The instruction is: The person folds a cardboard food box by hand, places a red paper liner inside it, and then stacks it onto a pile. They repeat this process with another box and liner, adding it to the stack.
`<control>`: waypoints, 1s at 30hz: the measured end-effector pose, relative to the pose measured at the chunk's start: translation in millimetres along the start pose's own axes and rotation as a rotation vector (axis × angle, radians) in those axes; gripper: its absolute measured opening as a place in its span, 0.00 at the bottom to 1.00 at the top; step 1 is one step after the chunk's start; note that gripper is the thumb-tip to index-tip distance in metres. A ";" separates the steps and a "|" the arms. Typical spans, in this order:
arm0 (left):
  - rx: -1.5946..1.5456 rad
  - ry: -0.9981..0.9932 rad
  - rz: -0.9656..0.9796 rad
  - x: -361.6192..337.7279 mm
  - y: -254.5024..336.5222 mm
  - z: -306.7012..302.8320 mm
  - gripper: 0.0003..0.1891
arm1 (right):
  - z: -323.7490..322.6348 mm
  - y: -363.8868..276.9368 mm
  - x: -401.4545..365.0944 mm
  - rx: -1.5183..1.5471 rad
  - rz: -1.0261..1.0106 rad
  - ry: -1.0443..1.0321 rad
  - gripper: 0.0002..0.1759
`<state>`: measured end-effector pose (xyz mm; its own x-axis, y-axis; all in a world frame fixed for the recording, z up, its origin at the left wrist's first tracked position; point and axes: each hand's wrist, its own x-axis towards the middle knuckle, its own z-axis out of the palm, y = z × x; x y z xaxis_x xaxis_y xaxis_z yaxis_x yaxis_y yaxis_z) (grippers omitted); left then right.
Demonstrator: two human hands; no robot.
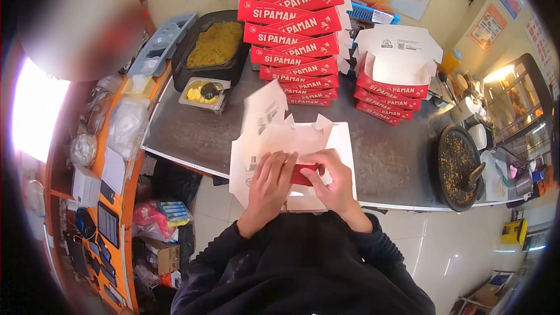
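At the near edge of the grey counter (192, 134), right in front of your chest, you are handling a cardboard box blank (291, 140). It is white inside and red outside, lying mostly flat with its far flaps sticking up. Your left hand (267, 179) is lying on it with fingers stretched out and pressing down, seemingly pinning the sheet so it is not sliding. Your right hand (331, 178) is pinching a red flap (303, 174) between thumb and fingers, bending it over along its crease. Farther back, a tall stack of folded red boxes (291, 41) is standing mid-counter. A lower stack (388, 102) to its right is carrying one box with its lid open. Both are probably parked there to be within arm's reach yet clear of the folding space. Behind on the left, a black tray of yellow food (213, 44) and a small tub (204, 90) are sitting, and a stone mortar (458, 166) is resting at the right edge.
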<state>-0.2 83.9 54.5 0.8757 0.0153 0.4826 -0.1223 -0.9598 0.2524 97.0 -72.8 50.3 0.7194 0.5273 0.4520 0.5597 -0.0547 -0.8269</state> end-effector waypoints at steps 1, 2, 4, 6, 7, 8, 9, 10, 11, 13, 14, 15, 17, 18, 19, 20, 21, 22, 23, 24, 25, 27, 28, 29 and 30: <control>-0.066 0.041 -0.018 -6.6 -5.5 8.0 0.31 | 2.5 0.4 -4.6 0.011 0.003 0.114 0.23; -0.135 0.082 -0.035 -14.6 -11.1 17.4 0.30 | 7.4 8.3 -11.8 0.057 0.132 0.248 0.26; -0.150 0.149 0.048 -37.8 -22.5 37.7 0.24 | 19.4 35.8 -27.5 0.150 0.391 0.512 0.33; -0.177 0.179 0.172 -60.4 -26.4 51.1 0.20 | 3.3 52.1 -38.2 0.778 0.927 0.206 0.38; -0.200 0.155 0.211 -66.0 -24.8 55.3 0.18 | 1.4 56.3 -39.6 0.827 0.971 0.076 0.38; -0.221 0.087 0.135 -70.4 -22.4 57.5 0.18 | -0.3 58.6 -39.1 0.873 1.010 -0.059 0.39; -0.240 0.019 0.060 -66.4 -14.8 49.4 0.19 | 2.1 50.0 -36.8 0.792 0.973 -0.007 0.39; -0.259 -0.050 -0.016 -62.2 -9.1 41.9 0.20 | 7.4 48.7 -37.8 0.707 0.800 0.071 0.38; -0.424 -0.047 -0.098 -56.4 -7.8 36.8 0.23 | 12.4 47.9 -39.0 0.617 0.625 0.145 0.36; -0.749 -0.041 -0.265 -38.4 -8.7 26.0 0.30 | 19.3 41.0 -40.0 0.578 0.468 0.260 0.37; -1.014 -0.055 -0.338 -25.9 -7.9 18.8 0.32 | 22.6 44.8 -44.9 0.336 0.374 0.224 0.38; -1.279 -0.068 -0.414 -9.6 -7.0 10.5 0.34 | 26.7 53.3 -51.8 0.095 0.281 0.183 0.40; -1.490 -0.066 -0.392 23.8 0.6 -8.2 0.33 | 27.7 51.9 -46.3 -0.144 -0.032 0.195 0.46; -1.359 -0.170 -0.400 34.8 6.5 -20.4 0.31 | 23.4 52.7 -46.1 -0.119 -0.088 0.141 0.47; -1.225 -0.269 -0.406 44.8 12.8 -32.1 0.29 | 17.3 54.3 -45.5 -0.093 -0.144 0.088 0.48; -1.087 -0.367 -0.412 50.2 17.0 -37.0 0.28 | 10.5 56.4 -45.1 -0.066 -0.200 0.035 0.49; -0.988 -0.328 -0.340 47.6 10.0 -22.4 0.22 | -5.2 49.6 -39.9 0.019 -0.186 -0.021 0.39; -0.958 -0.449 -0.321 45.9 0.2 -13.4 0.19 | -17.7 53.1 -36.4 0.011 -0.150 -0.013 0.33; -0.926 -0.571 -0.301 45.6 -11.1 -6.9 0.17 | -30.1 57.5 -32.7 0.003 -0.112 -0.005 0.28; -0.895 -0.695 -0.281 46.4 -15.7 0.0 0.15 | -41.8 61.3 -27.9 -0.006 -0.070 0.003 0.22; -0.922 -0.600 -0.279 47.6 -13.4 6.7 0.12 | -56.9 51.6 -15.4 0.031 -0.073 -0.078 0.13; -0.902 -0.688 -0.320 52.7 -13.5 11.6 0.11 | -66.9 55.7 -6.5 0.209 0.036 -0.101 0.12; -0.889 -0.726 -0.338 54.8 -15.0 13.7 0.11 | -71.6 58.2 -1.3 0.297 0.085 -0.113 0.12; -0.947 -0.767 -0.363 49.9 -18.8 23.9 0.10 | -74.6 62.5 4.2 0.315 0.099 -0.068 0.13; -0.943 -0.770 -0.360 48.2 -18.8 31.2 0.11 | -80.4 62.8 11.7 0.189 0.043 -0.144 0.13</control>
<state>58.9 94.0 46.8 0.9336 -0.2379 -0.2679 0.1717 -0.3593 0.9173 173.6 -138.2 30.5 0.6673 0.6439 0.3743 0.4333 0.0731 -0.8983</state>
